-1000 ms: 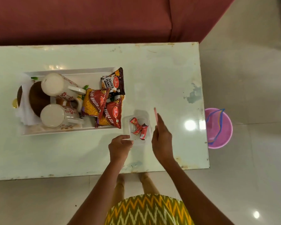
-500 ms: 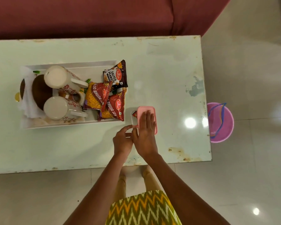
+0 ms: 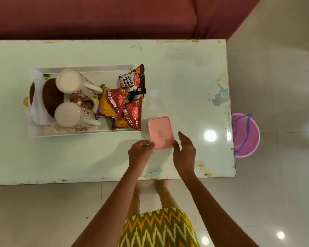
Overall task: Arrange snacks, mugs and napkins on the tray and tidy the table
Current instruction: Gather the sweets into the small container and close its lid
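A white tray (image 3: pixel 82 134) on the table holds two white mugs with red flowers (image 3: pixel 70 82) (image 3: pixel 68 114), white napkins (image 3: pixel 37 114), brown round plates (image 3: pixel 51 97) and several snack packets (image 3: pixel 112 104). Just right of the tray sits a small box closed with a pink lid (image 3: pixel 160 131). My left hand (image 3: pixel 139 152) pinches the box's near left corner. My right hand (image 3: pixel 185 150) is open beside the box's near right corner, its thumb touching the lid edge. The sweets inside the box are hidden by the lid.
The pale glass table (image 3: pixel 185 77) has worn patches near its right edge. A pink bucket with a blue handle (image 3: pixel 246 136) stands on the floor right of the table. A maroon sofa (image 3: pixel 114 15) runs along the far side.
My right hand laid the pink lid over the open box of sweets, pressed it down, then lifted off to the right side. My left hand stayed at the box's corner.
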A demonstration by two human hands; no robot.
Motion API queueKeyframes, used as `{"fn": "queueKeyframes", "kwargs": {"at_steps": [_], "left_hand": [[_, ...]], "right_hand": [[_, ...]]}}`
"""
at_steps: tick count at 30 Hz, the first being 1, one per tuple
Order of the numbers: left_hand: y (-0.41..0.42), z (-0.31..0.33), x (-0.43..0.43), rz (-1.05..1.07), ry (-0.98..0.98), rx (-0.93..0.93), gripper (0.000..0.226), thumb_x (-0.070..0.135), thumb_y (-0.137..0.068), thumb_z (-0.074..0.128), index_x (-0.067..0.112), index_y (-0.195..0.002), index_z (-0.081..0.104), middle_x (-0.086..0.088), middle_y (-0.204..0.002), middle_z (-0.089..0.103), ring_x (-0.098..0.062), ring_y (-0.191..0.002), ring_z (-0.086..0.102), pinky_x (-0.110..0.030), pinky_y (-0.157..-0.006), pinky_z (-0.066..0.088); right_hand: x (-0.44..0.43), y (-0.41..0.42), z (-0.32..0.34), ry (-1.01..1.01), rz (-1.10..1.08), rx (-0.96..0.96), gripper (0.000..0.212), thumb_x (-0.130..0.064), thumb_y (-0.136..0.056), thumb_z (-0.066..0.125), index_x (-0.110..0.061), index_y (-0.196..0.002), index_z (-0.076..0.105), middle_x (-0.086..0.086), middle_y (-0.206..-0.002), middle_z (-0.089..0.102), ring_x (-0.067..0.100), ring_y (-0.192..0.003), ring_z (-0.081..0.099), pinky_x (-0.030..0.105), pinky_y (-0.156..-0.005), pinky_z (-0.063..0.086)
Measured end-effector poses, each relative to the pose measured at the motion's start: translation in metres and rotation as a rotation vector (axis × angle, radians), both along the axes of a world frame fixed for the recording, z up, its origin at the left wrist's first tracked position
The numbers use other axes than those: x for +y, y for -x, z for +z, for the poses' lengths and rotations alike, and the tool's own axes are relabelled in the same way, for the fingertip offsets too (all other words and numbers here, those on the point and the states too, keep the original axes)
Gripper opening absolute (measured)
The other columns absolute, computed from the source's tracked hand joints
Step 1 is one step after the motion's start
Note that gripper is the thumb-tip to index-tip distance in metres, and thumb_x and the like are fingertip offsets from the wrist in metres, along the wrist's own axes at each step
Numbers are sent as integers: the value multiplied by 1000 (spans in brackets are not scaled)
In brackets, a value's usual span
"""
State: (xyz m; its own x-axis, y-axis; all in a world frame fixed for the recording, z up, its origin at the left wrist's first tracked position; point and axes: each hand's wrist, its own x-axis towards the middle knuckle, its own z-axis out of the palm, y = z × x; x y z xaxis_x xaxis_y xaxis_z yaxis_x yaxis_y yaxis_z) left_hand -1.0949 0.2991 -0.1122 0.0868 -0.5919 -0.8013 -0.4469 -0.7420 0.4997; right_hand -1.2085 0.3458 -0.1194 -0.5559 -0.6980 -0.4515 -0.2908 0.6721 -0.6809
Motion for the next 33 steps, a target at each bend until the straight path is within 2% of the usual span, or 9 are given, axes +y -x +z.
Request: {"fn": "queueKeyframes", "kwargs": {"at_steps": [2, 5, 9, 17, 20, 23, 26, 30, 33], "left_hand": [[1, 1, 2, -19, 4, -3, 34, 27, -81, 66, 4, -106, 66, -16, -101, 71, -27, -94, 67, -42, -91, 52], [3, 0, 2, 10, 12, -11, 30, 19, -78, 71, 1, -100, 65, -20, -98, 71, -30, -89, 68, -42, -87, 55], [5, 0, -2, 26, 23, -22, 17, 10, -77, 71, -1, -87, 63, -23, -89, 71, -29, -73, 69, -41, -79, 58], [9, -5, -4, 0, 60, -105, 21, 8, -74, 72, 14, -62, 56, -21, -83, 71, -32, -70, 71, -44, -79, 57], [9, -4, -5, -19, 45, -105, 12, 9, -74, 73, 9, -67, 63, -21, -84, 72, -32, -74, 70, -42, -81, 57], [10, -2, -3, -192, 159, -213, 26, 18, -77, 71, -2, -94, 68, -19, -96, 72, -31, -89, 69, -30, -81, 51], [13, 8, -3, -204, 331, -285, 30, 17, -85, 62, 1, -110, 63, -16, -109, 70, -28, -97, 67, -28, -79, 49], [16, 17, -20, -110, 484, -243, 24, 6, -87, 53, 1, -108, 64, -15, -107, 70, -25, -95, 67, -19, -76, 44], [18, 8, -39, -185, 371, -218, 24, 10, -90, 51, -6, -99, 66, -20, -100, 71, -31, -93, 66, -11, -63, 32]], "right_hand": [[1, 9, -3, -89, -151, -202, 38, -13, -88, 61, -3, -124, 55, 13, -122, 62, 18, -99, 61, 19, -89, 45], [2, 12, -8, -136, -268, -391, 32, -13, -83, 67, -3, -114, 62, 13, -101, 69, 21, -78, 67, 32, -80, 56], [-2, 16, -11, -179, -351, -403, 22, -8, -77, 73, -3, -98, 69, 2, -72, 68, 18, -65, 66, 31, -77, 57], [-13, 19, -14, -266, -394, -400, 12, 0, -74, 73, -9, -70, 67, 2, -66, 64, 15, -58, 61, 31, -74, 57], [-13, 23, -13, -273, -416, -489, 9, 2, -73, 73, -1, -80, 68, 11, -83, 68, 20, -68, 64, 32, -76, 56], [-16, 31, -10, -304, -353, -544, 29, -2, -71, 76, 3, -97, 65, 18, -100, 66, 29, -87, 65, 36, -80, 56], [-23, 36, -4, -321, -212, -422, 54, -21, -65, 83, -6, -111, 59, 10, -102, 64, 24, -93, 62, 39, -86, 53], [-47, 38, -1, -153, -143, -324, 46, -26, -73, 77, -10, -113, 62, 1, -96, 64, 14, -87, 59, 26, -82, 48], [-69, 37, -2, -98, -96, -377, 38, -19, -81, 70, -9, -117, 61, 5, -99, 64, 17, -88, 58, 34, -90, 50]]}}
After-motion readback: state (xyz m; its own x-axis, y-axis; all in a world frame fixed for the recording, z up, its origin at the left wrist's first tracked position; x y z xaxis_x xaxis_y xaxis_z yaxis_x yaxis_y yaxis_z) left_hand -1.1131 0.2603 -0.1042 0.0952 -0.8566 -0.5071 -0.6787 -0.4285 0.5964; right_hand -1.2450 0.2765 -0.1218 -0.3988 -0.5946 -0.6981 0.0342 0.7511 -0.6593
